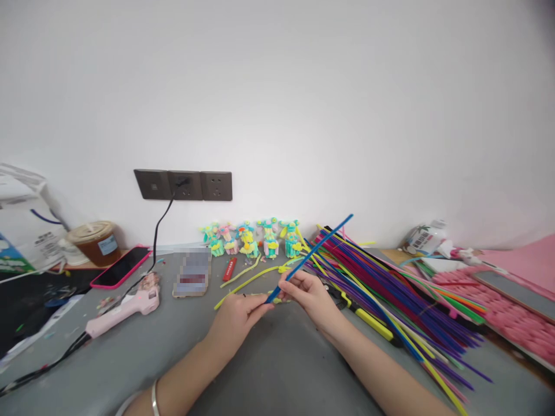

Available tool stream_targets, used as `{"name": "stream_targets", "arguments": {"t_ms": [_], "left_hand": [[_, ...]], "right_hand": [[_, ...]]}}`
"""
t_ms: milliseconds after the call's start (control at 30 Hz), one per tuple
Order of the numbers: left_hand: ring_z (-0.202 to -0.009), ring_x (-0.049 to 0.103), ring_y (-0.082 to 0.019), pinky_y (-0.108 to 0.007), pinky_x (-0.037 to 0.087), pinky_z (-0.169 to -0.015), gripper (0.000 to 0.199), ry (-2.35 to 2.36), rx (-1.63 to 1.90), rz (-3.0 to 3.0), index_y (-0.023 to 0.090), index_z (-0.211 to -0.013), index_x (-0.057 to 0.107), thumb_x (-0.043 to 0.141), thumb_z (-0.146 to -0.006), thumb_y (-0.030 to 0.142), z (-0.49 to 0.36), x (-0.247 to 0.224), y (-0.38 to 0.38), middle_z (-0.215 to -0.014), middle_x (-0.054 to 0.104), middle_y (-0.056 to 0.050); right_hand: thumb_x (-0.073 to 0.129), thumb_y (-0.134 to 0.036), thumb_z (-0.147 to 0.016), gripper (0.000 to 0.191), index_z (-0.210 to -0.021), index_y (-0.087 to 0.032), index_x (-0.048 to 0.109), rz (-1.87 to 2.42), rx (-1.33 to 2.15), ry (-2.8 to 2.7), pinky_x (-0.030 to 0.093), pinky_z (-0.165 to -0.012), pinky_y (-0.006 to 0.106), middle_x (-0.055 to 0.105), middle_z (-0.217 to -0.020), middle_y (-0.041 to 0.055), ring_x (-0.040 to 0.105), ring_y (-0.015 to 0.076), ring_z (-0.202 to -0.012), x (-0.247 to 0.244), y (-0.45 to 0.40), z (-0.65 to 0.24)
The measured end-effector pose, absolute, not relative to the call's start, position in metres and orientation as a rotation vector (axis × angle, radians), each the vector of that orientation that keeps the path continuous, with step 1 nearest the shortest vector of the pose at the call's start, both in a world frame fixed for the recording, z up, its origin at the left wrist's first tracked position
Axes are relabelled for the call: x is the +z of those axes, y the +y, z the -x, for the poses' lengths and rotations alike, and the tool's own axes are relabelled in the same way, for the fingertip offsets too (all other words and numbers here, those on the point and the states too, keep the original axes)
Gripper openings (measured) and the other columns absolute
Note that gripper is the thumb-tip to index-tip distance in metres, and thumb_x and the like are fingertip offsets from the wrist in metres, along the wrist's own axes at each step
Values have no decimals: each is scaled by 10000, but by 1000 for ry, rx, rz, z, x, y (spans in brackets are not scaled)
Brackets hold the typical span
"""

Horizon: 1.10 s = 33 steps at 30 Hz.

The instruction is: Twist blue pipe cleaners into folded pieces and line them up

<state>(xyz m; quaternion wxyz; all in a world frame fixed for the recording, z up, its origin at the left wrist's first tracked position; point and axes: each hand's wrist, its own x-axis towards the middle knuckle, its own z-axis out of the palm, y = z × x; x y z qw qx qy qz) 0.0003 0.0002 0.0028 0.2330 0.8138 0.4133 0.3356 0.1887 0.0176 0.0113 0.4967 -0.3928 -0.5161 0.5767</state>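
- My left hand [238,315] pinches the lower end of a blue pipe cleaner [323,245] between thumb and forefinger.
- My right hand [312,294] pinches the same pipe cleaner a little higher, thumb and fingertips pressed together; from there it slants up and to the right, its far end free in the air.
- Just beyond my left fingers, a yellow pipe cleaner [245,286] lies on the grey table [277,370].
- Farther beyond my fingers, five small pastel figures [270,240] stand in a row by the wall (mostly mint, yellow and pink, too small to make out fully).
- Right of my right fingers lie a yellow-and-black tool [375,325] and a large, many-coloured bundle [390,283] of pipe cleaners.
- Left of my left fingers are a pink glue gun [121,313], a pink-edged phone [121,267] and, farther off, a lidded cup [99,247] of brown drink.
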Motion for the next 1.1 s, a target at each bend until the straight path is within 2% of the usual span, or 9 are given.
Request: {"name": "stream_targets", "arguments": {"t_ms": [333,533,633,767,900,1100], "left_hand": [[-588,619,-133,-200,396,-579,319,1138,883,-2280,224,-902,753,463,-950,346,1,6,-1,-711,735,-15],[-541,611,-131,-202,371,-538,362,1197,868,-2365,210,-838,750,437,-961,346,0,7,-2,-615,701,-11],[-562,652,-151,-206,414,-550,333,1191,916,-2332,221,-866,761,462,-948,341,1,6,-1,-640,728,-25],[-661,716,-185,-222,509,-625,252,1133,1052,-2172,260,-1003,759,533,-909,321,2,4,0,-787,780,-35],[-771,742,-208,-254,551,-709,250,1098,1155,-2123,259,-1074,737,581,-882,296,2,2,2,-942,775,-36],[-744,734,-199,-256,551,-693,267,1100,1153,-2223,235,-1054,745,522,-919,292,2,3,0,-875,780,-63]], "right_hand": [[801,-486,-642,377,-750,-163,639,964,1401,-1240,492,-609,255,639,-619,-15,605,128,-598,12,17,-189],[802,-468,-651,358,-754,-163,644,937,1402,-1229,488,-607,250,646,-636,-13,608,123,-598,12,16,-188],[804,-466,-649,354,-743,-164,644,927,1403,-1215,491,-602,260,649,-628,-9,612,131,-591,12,16,-187],[804,-451,-658,341,-747,-160,651,924,1407,-1188,501,-611,260,666,-629,-3,624,133,-605,11,17,-187],[812,-436,-652,333,-755,-156,663,918,1424,-1145,498,-613,252,678,-632,-2,631,127,-609,11,17,-189],[813,-432,-653,330,-754,-154,668,926,1435,-1115,489,-619,248,681,-643,0,629,124,-614,11,16,-190]]}}
